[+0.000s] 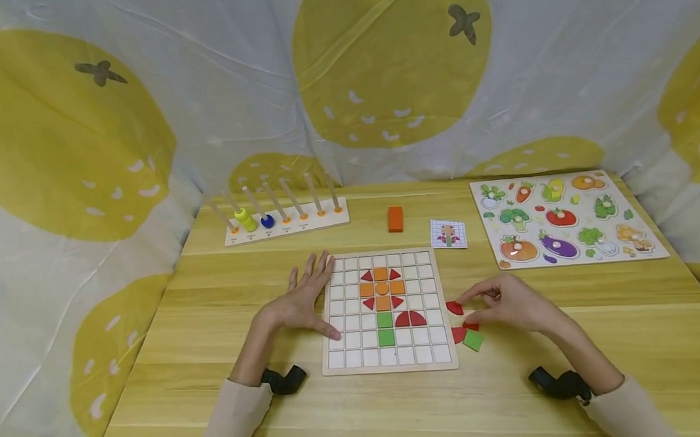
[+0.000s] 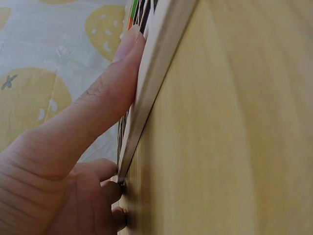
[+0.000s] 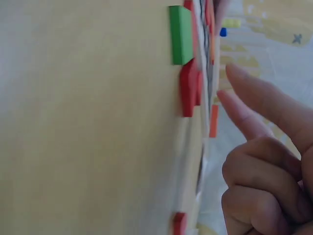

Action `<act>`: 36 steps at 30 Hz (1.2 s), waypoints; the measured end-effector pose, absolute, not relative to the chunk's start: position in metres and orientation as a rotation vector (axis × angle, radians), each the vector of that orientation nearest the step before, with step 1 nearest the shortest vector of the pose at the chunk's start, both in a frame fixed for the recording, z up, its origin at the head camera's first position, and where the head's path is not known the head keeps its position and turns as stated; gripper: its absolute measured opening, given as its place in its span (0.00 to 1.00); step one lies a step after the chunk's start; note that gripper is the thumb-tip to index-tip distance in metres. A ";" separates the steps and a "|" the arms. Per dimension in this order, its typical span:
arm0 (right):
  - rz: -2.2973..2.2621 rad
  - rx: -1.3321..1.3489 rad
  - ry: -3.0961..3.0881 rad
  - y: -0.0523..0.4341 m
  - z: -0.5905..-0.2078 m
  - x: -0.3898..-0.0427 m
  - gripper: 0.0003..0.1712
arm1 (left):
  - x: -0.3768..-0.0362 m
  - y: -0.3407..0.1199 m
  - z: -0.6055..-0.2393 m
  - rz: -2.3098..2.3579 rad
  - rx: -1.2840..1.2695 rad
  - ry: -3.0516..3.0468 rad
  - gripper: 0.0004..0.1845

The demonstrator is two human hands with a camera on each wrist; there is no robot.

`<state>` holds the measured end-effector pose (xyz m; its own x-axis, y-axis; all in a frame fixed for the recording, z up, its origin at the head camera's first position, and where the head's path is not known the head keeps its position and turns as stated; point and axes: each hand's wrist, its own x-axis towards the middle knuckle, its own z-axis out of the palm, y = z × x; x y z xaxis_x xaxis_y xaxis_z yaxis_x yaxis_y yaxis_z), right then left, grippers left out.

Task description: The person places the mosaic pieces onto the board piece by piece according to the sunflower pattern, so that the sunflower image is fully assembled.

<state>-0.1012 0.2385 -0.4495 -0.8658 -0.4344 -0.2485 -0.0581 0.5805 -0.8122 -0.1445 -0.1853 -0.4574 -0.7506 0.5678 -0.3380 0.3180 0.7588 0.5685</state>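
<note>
No text, number or brand can be read: the small labels under the pegs of the peg board [image 1: 286, 226] are too tiny to make out, and the pattern card [image 1: 448, 234] bears only a picture.

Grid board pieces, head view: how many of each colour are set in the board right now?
On the grid board, held at its left edge by the left hand:
Orange pieces: 5
Red pieces: 6
Green pieces: 2
Total: 13
Loose pieces by the right hand are not counted.
</note>
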 end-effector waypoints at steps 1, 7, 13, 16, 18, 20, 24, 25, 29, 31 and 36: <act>-1.200 -0.402 2.378 0.242 -0.452 -0.099 0.16 | -0.145 -0.185 -0.457 0.669 0.666 2.452 0.81; -1.219 -0.469 2.237 0.249 -0.459 -0.092 0.24 | -0.145 -0.184 -0.457 0.666 0.672 2.453 0.80; -1.190 -0.533 2.210 0.246 -0.462 -0.094 0.23 | -0.147 -0.184 -0.455 0.652 0.672 2.458 0.80; -1.175 -0.540 2.259 0.247 -0.462 -0.099 0.20 | -0.147 -0.184 -0.455 0.648 0.672 2.458 0.80; -1.160 -0.534 2.305 0.249 -0.462 -0.102 0.18 | -0.146 -0.184 -0.456 0.646 0.673 2.458 0.80; -1.142 -0.535 2.353 0.250 -0.461 -0.106 0.17 | -0.146 -0.185 -0.457 0.648 0.673 2.456 0.80; -1.121 -0.533 2.419 0.253 -0.460 -0.111 0.17 | -0.145 -0.186 -0.459 0.654 0.670 2.458 0.81; -1.123 -0.531 2.419 0.254 -0.459 -0.112 0.18 | -0.145 -0.186 -0.459 0.653 0.672 2.458 0.81; -1.136 -0.508 2.396 0.259 -0.459 -0.114 0.19 | -0.144 -0.185 -0.459 0.653 0.674 2.457 0.81; -1.125 -0.494 2.406 0.261 -0.459 -0.114 0.18 | -0.144 -0.185 -0.459 0.653 0.672 2.454 0.81; -1.077 -0.460 2.482 0.262 -0.458 -0.115 0.17 | -0.145 -0.185 -0.458 0.652 0.669 2.456 0.81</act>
